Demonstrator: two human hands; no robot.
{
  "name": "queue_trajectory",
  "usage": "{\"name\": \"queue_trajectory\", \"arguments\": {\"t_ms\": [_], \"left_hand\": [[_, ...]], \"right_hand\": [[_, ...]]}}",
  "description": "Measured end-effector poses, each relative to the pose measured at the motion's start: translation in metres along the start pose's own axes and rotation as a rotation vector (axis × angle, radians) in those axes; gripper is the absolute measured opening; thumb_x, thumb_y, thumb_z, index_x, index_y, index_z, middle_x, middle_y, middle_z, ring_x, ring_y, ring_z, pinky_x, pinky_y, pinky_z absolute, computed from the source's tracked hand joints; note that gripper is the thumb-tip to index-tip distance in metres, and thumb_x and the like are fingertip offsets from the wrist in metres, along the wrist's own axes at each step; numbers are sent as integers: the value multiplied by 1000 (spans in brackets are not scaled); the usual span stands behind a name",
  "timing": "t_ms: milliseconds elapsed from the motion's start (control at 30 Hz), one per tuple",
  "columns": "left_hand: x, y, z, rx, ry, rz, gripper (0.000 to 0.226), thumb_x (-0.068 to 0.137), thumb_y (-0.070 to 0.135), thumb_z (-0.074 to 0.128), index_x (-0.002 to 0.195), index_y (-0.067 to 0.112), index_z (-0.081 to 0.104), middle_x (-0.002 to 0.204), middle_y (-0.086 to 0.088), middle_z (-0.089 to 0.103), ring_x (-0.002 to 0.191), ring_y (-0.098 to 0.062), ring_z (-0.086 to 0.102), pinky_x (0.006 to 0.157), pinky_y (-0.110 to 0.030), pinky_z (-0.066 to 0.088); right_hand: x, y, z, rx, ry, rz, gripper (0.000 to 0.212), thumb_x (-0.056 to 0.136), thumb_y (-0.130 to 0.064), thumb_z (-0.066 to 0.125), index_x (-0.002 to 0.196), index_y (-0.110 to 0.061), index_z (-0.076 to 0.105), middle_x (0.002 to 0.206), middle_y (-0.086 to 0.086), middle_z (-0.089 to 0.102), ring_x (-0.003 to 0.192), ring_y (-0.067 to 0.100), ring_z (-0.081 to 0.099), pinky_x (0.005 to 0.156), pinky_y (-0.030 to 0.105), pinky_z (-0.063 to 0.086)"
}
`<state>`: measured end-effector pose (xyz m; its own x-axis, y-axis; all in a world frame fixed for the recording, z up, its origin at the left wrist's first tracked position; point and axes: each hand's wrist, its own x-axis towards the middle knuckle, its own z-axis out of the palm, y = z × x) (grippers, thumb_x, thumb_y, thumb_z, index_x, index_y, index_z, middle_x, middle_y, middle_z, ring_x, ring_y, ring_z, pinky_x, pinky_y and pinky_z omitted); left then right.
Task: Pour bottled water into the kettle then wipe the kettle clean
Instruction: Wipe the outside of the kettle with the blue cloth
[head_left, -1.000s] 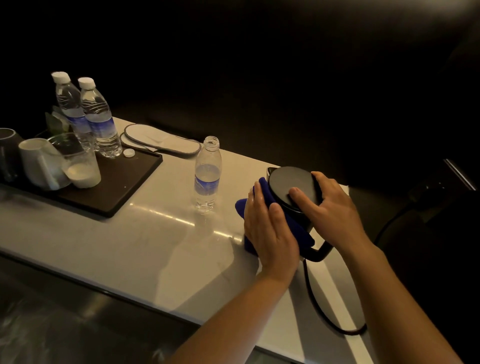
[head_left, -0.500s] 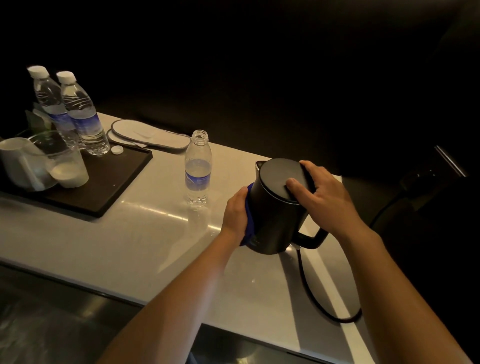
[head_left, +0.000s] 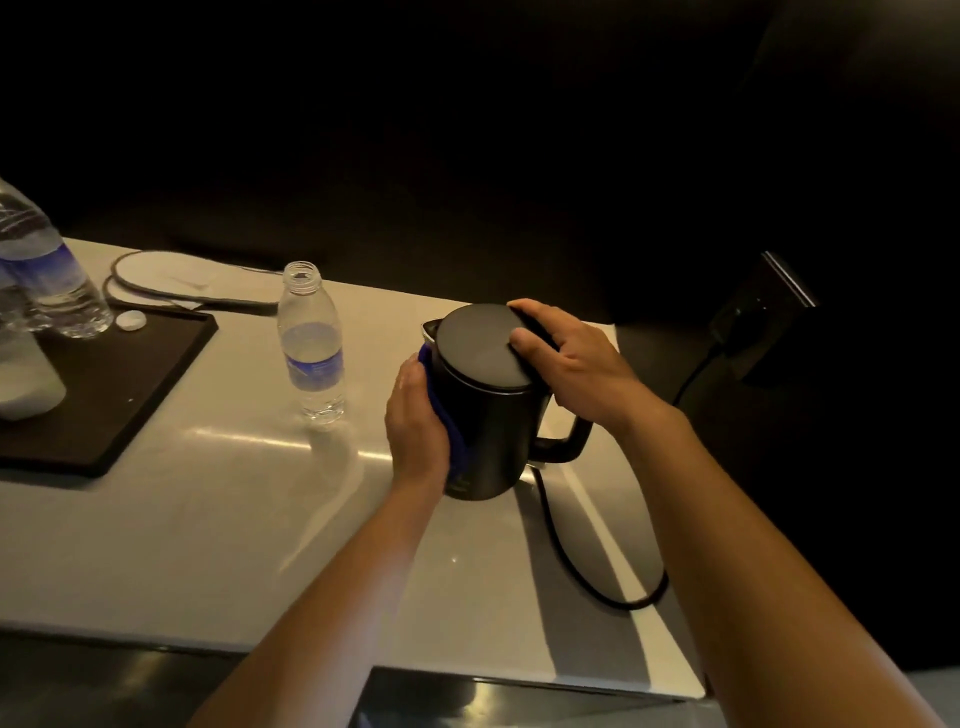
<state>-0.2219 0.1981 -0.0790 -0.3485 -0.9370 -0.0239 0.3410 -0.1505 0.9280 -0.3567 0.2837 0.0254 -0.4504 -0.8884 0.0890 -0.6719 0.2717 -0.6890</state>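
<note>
The kettle (head_left: 488, 415) serves as the reference landmark; it stands upright on the pale worktop (head_left: 208, 545), lid closed, handle pointing right.

Nearest the viewer, a black power cord (head_left: 576, 566) runs from the kettle's base toward the near edge of the worktop, loops, and turns back right.

The left hand (head_left: 415, 431) lies flat against the kettle's left wall. Its grip is closed around a blue cloth (head_left: 452, 441), which is pressed between palm and kettle; only a strip of the cloth shows along the hand's edge.

The right hand (head_left: 571, 358) rests on top of the kettle. Its grip holds the lid and the upper part of the handle, thumb on the lid surface, fingers curled over the rear rim.

Left of the kettle, just apart from it, stands an uncapped water bottle (head_left: 311, 348), upright and about half full.

Farther left lies a dark tray (head_left: 130, 384). A white bottle cap (head_left: 130, 320) lies at its far corner, and two capped bottles (head_left: 47, 270) stand on it at the frame edge.

Beyond the tray, left and behind the kettle, a flat pale slipper (head_left: 171, 275) lies on the worktop.
</note>
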Motion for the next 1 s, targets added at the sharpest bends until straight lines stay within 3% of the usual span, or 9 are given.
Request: {"name": "queue_trajectory", "arguments": {"t_ms": [100,200,333,467,633,733,867,1000], "left_hand": [[22,11,-10,-49,-107,-275,36,96,47,48,97,25,77,99,-7,77,107,-32,65,102,-50,51],[46,12,-17,12,-232,-445,41,95,49,51,101,17,76,96,-7,79,105,-30,66,106,-48,47],[70,17,-12,96,-298,-547,38,93,45,55,102,13,74,98,-12,74,94,-29,67,100,-43,49],[80,19,-7,124,-303,-580,46,86,46,62,113,10,72,106,-15,72,101,-33,64,110,-49,43],[57,9,-15,29,-264,-508,42,92,46,52,95,15,79,94,-11,78,102,-33,66,105,-47,46],[31,-1,-20,-56,-216,-349,44,98,47,45,110,17,75,112,-14,75,114,-36,64,103,-49,49],[-2,-11,-13,-75,-73,-115,44,100,48,39,117,21,69,116,-9,73,113,-29,65,103,-50,51],[-34,-28,1,118,113,56,47,99,54,29,139,41,51,142,4,58,132,-19,52,112,-52,41]], "right_hand": [[5,3,-2,25,-19,-5,48,100,-47,40,145,-31,43,125,-12,51,117,15,50,95,40,51],[11,7,-2,68,-25,-1,45,100,-45,40,142,-33,48,128,-11,54,119,14,51,95,40,52],[15,10,-3,116,-35,-2,41,100,-44,41,138,-34,53,127,-10,57,118,15,53,92,39,54],[14,7,-2,107,-18,-5,40,99,-43,40,136,-34,54,126,-9,58,117,14,53,95,43,52],[11,7,-1,63,8,-23,42,98,-45,38,136,-36,54,128,-6,60,117,16,54,97,44,50],[11,5,0,20,10,-36,41,101,-43,36,138,-36,52,127,-4,59,116,16,52,96,42,50],[9,5,1,-7,13,-47,42,102,-43,34,141,-34,49,125,-3,59,115,17,53,94,41,50],[11,9,0,-10,19,-40,41,101,-46,36,135,-31,53,121,-5,62,110,16,56,89,39,52]]}}
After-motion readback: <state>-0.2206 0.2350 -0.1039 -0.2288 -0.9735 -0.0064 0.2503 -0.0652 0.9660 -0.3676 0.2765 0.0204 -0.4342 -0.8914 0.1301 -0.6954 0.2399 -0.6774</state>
